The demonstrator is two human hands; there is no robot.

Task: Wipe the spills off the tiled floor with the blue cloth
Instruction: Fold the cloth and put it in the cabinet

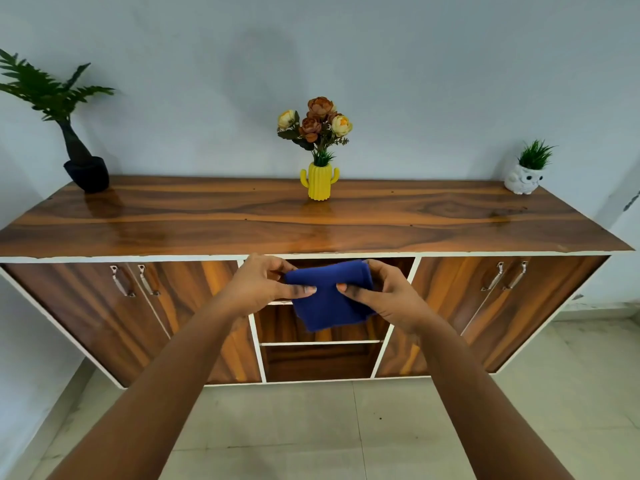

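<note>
A folded blue cloth (327,299) hangs in the air in front of the open middle shelves of a wooden cabinet. My left hand (261,284) pinches its left side between thumb and fingers. My right hand (388,292) pinches its right side the same way. Both thumbs lie on the cloth's front face, close together. The beige tiled floor (311,427) lies below my arms. A small dark speck (380,418) sits on a tile to the right of centre; I see no other spill.
The long wooden cabinet (311,220) stands against the wall, with closed doors left and right. On top are a dark potted plant (83,168), a yellow cactus vase of flowers (320,181) and a white owl planter (524,178).
</note>
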